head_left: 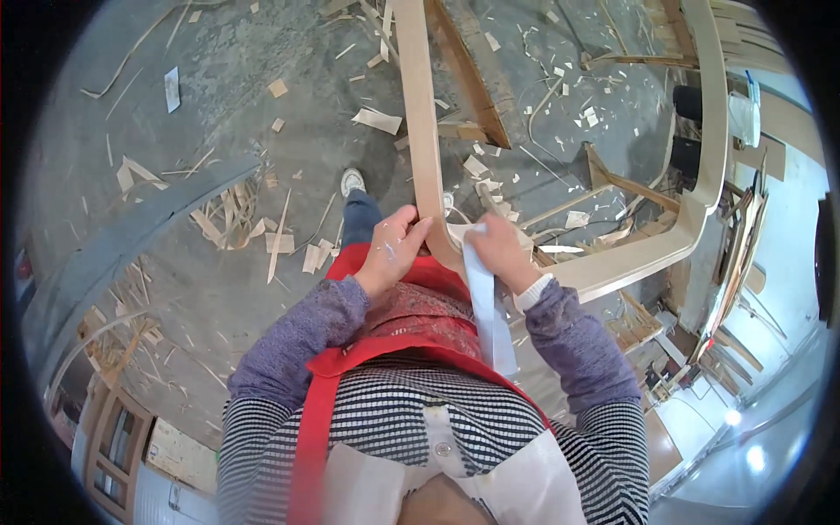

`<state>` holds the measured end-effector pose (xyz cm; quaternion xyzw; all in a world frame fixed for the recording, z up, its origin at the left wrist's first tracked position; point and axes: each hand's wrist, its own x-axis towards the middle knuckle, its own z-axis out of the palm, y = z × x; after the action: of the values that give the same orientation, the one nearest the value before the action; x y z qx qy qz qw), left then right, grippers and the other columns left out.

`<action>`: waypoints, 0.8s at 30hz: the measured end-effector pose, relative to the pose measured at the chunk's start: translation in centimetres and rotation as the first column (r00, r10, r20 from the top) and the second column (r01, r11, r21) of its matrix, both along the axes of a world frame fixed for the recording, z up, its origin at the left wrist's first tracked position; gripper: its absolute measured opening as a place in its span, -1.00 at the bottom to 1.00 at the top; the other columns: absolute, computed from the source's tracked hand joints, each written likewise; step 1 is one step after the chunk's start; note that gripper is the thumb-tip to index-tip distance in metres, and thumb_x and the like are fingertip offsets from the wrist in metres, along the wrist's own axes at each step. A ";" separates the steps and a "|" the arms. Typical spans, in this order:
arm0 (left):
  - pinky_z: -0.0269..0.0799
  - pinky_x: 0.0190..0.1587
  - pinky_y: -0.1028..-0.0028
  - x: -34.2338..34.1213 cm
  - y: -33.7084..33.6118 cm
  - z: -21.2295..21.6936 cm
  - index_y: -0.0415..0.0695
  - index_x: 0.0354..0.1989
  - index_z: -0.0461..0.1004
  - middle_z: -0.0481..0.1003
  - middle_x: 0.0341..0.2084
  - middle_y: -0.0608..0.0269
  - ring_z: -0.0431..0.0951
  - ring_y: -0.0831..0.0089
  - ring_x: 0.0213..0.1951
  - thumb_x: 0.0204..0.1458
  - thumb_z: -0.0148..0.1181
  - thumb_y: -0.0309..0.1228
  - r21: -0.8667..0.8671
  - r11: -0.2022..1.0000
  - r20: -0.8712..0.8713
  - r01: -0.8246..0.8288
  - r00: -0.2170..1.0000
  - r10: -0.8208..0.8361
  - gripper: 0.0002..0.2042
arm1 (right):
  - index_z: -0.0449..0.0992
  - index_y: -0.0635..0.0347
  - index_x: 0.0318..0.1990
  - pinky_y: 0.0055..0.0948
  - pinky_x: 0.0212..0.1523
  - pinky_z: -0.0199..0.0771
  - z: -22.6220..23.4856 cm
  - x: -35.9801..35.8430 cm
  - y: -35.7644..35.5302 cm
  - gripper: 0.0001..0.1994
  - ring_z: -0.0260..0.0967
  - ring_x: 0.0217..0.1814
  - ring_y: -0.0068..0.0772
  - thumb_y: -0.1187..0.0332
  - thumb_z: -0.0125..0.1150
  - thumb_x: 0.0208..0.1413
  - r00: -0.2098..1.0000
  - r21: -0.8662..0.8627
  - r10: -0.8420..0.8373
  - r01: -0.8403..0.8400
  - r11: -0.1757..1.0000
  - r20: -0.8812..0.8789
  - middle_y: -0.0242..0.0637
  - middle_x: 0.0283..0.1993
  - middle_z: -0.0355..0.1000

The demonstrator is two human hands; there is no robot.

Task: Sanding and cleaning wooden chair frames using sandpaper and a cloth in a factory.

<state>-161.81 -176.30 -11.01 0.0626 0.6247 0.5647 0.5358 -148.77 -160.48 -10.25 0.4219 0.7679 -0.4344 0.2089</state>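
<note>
A large pale wooden frame (422,122) with rounded corners stretches away from me and off to the right. My left hand (392,252), white smears on its back, is closed on the frame's edge at the near left corner; some of its fingers are hidden. Just right of that corner, my right hand (502,250) is closed around a whitish-blue strip (486,311), which looks like paper or cloth. The strip hangs from the fist down over my red apron (411,306). Whether the fist also touches the wood cannot be made out.
Wood offcuts, shavings and paper scraps (378,120) litter the grey concrete floor (262,70). A long grey curved piece (131,236) arches along the left. Boards and strips (739,254) lean at the right, and a slatted wooden piece (115,446) is at the lower left.
</note>
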 end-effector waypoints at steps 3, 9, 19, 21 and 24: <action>0.52 -0.38 0.54 -0.3 -0.2 -0.6 -0.30 -0.22 0.41 0.52 -0.37 0.25 0.52 0.61 -0.40 0.25 0.06 -0.39 -0.008 0.998 0.012 0.067 0.998 -0.067 -0.82 | 0.49 0.39 -0.29 -0.15 -0.20 0.43 0.1 -0.2 -0.9 -0.72 0.47 -0.24 0.00 0.29 0.20 -0.03 0.999 0.170 0.003 -0.011 0.985 0.045 0.04 -0.32 0.48; 0.50 -0.45 0.47 0.2 -0.4 -2.5 -0.33 -0.31 0.39 0.52 -0.50 0.11 0.56 0.51 -0.48 0.23 0.08 -0.39 0.056 0.998 0.009 0.037 0.999 -0.037 -0.80 | 0.48 0.40 -0.27 -0.15 -0.26 0.44 0.6 -0.6 -1.7 -0.71 0.47 -0.28 -0.07 0.30 0.22 -0.03 0.999 0.159 -0.035 0.028 0.987 0.040 0.03 -0.33 0.47; 0.49 -0.46 0.47 -0.4 0.0 -0.9 -0.34 -0.29 0.39 0.51 -0.49 0.13 0.56 0.50 -0.41 0.23 0.08 -0.41 0.025 0.995 -0.130 0.101 0.987 -0.096 -0.80 | 0.51 0.36 -0.23 -0.24 -0.21 0.43 1.9 -2.8 -0.2 -0.66 0.46 -0.26 -0.14 0.21 0.24 0.02 0.984 0.160 0.130 -0.148 0.976 0.119 -0.03 -0.30 0.49; 0.51 -0.44 0.48 -0.4 0.0 -0.2 -0.33 -0.26 0.40 0.52 -0.46 0.15 0.56 0.51 -0.39 0.23 0.08 -0.40 -0.028 0.994 -0.015 0.105 0.994 -0.105 -0.81 | 0.52 0.34 -0.23 -0.26 -0.19 0.43 3.1 -4.0 -0.2 -0.69 0.46 -0.23 -0.19 0.22 0.24 0.03 0.999 0.052 0.034 -0.032 0.998 -0.041 -0.06 -0.28 0.49; 0.54 -0.40 0.50 -0.9 0.9 0.6 -0.32 -0.21 0.41 0.53 -0.39 0.19 0.56 0.53 -0.35 0.24 0.07 -0.40 -0.041 0.998 0.123 0.054 0.991 -0.049 -0.81 | 0.51 0.31 -0.19 -0.27 -0.17 0.43 4.8 -5.2 2.9 -0.70 0.45 -0.19 -0.20 0.23 0.24 0.06 0.981 -0.145 -0.099 0.075 0.987 -0.169 -0.07 -0.24 0.49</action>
<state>-162.73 -175.44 -10.45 0.0323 0.6014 0.5394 0.5884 -153.94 -157.59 -5.44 0.3997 0.7323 -0.5307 0.1495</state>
